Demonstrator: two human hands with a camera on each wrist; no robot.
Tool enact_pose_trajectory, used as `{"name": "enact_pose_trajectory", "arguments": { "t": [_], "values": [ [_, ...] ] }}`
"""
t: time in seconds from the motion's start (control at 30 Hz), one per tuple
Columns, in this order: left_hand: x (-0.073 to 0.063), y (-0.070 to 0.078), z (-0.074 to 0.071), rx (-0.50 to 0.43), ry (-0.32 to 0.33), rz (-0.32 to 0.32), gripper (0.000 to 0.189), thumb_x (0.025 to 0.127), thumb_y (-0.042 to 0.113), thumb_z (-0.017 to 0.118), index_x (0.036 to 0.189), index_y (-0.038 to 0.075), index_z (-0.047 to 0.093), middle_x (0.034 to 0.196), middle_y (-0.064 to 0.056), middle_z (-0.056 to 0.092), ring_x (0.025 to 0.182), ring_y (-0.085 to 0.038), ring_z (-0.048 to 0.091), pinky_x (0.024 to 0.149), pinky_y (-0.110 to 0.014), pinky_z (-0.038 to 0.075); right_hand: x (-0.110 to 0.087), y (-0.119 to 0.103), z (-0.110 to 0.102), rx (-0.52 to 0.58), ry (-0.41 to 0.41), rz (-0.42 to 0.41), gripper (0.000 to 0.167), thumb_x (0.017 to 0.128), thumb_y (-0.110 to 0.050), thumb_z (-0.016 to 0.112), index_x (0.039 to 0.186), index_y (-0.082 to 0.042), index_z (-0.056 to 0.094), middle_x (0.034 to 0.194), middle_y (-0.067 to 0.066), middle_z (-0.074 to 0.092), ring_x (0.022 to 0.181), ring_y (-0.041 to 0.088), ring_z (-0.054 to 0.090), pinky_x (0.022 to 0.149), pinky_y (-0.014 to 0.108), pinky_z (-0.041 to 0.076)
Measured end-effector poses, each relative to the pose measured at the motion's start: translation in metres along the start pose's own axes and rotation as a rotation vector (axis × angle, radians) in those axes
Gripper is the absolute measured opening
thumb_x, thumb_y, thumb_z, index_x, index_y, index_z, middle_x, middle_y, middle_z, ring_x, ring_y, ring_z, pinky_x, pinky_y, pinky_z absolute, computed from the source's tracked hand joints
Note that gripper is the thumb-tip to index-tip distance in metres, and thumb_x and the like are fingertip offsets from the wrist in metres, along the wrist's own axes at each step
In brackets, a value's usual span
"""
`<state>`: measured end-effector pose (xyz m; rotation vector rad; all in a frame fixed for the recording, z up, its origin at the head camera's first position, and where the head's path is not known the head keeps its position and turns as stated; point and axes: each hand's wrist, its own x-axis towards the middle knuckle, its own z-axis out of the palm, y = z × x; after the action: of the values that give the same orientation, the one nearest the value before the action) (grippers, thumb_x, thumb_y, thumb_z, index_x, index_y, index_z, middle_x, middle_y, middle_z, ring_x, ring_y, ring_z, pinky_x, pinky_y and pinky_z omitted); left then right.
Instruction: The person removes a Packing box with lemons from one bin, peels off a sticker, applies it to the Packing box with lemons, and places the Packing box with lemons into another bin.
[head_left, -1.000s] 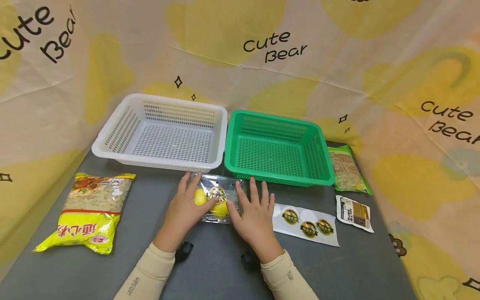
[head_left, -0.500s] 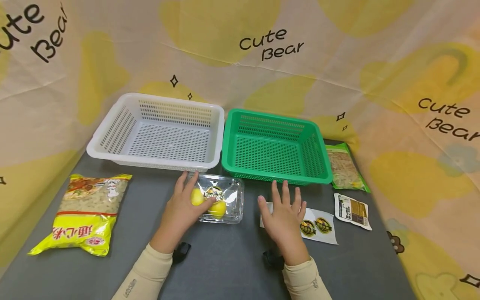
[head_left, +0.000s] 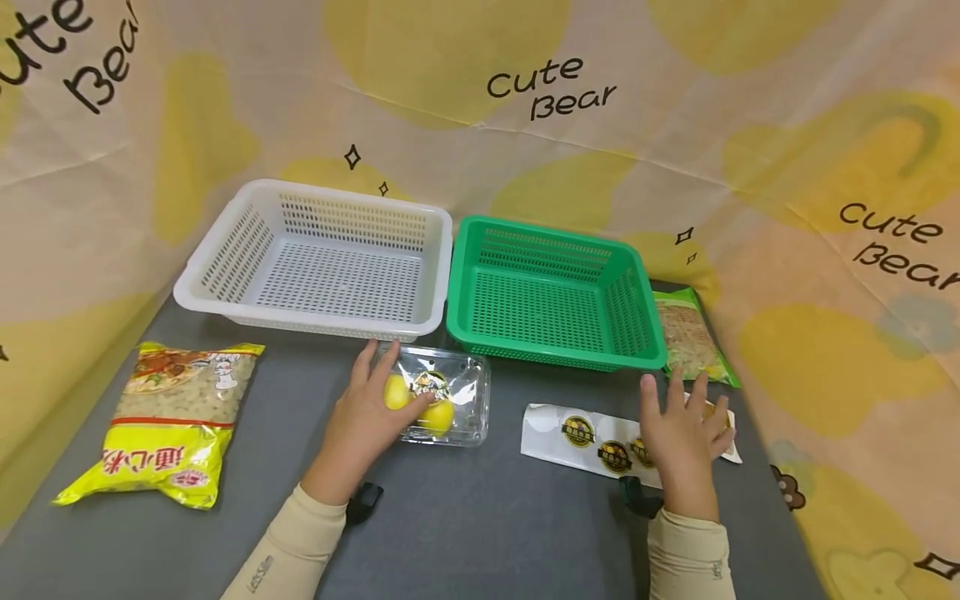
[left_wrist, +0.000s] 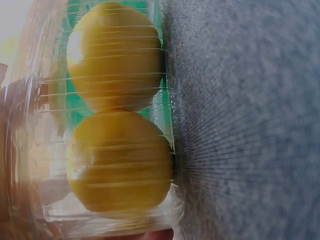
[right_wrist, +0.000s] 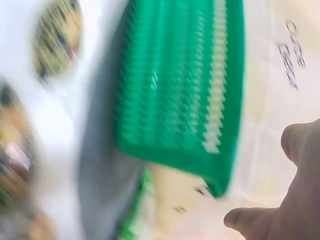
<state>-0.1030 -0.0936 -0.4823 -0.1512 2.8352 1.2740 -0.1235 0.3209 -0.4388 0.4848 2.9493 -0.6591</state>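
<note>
In the head view my left hand (head_left: 367, 425) lies over the left end of a clear plastic fruit box (head_left: 461, 400), its fingers and thumb spread and touching it. The closed box holds two round yellow fruits (left_wrist: 117, 160), close up in the left wrist view. My right hand (head_left: 681, 437) is apart from the box, fingers spread and nothing held. It hovers over the right end of a white sticker sheet (head_left: 540, 433) with round black-and-gold labels, and hides part of a small white-and-brown packet (head_left: 735, 450).
Behind the box stand a white basket (head_left: 330, 321) and a green basket (head_left: 555, 354), side by side. A yellow pasta bag (head_left: 176, 425) lies at the left, a green-edged bag (head_left: 686, 333) at the right. A patterned cloth (head_left: 555, 167) hangs behind and at the sides.
My right hand has left the fruit box and moved right, over the sticker sheet to its far end. My left hand has stayed at the box.
</note>
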Motion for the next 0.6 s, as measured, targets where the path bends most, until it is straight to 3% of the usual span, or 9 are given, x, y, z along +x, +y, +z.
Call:
{"name": "enact_pose_trajectory", "arguments": {
  "t": [0.13,0.33,0.47,0.6],
  "values": [
    [0.0,0.0,-0.001,-0.004,0.004,0.005,0.101,0.09,0.059,0.077,0.17,0.024,0.026,0.177,-0.011,0.009,0.135,-0.06,0.048,0.099,-0.075,0.044,0.016,0.0,-0.031,0.037,0.064,-0.014,0.089,0.106,-0.072,0.012,0.171,-0.012,-0.001,0.172,0.019,-0.026,0.15,0.055,-0.031,0.108,0.081,-0.018],
    [0.001,0.001,-0.001,-0.002,-0.001,0.007,0.101,0.09,0.06,0.076,0.17,0.023,0.027,0.177,-0.012,0.009,0.136,-0.06,0.047,0.099,-0.076,0.044,0.041,-0.02,-0.061,0.027,0.137,-0.091,0.085,0.106,-0.07,0.013,0.171,-0.017,-0.002,0.173,0.015,-0.024,0.152,0.055,-0.027,0.108,0.081,-0.017],
    [0.0,0.001,0.0,0.002,-0.006,0.004,0.101,0.09,0.06,0.076,0.17,0.024,0.027,0.177,-0.012,0.01,0.136,-0.061,0.046,0.098,-0.077,0.044,0.062,-0.035,-0.054,-0.004,0.14,-0.124,0.085,0.105,-0.073,0.009,0.171,-0.02,-0.003,0.174,0.012,-0.024,0.153,0.055,-0.025,0.108,0.081,-0.019],
    [-0.001,0.0,0.001,0.011,0.006,0.006,0.1,0.09,0.059,0.077,0.17,0.024,0.027,0.176,-0.012,0.01,0.134,-0.061,0.048,0.097,-0.077,0.044,0.084,-0.045,-0.024,-0.037,0.095,-0.142,0.09,0.102,-0.078,0.008,0.172,-0.021,0.002,0.175,0.011,-0.018,0.156,0.053,-0.016,0.112,0.079,-0.015]
  ]
}}
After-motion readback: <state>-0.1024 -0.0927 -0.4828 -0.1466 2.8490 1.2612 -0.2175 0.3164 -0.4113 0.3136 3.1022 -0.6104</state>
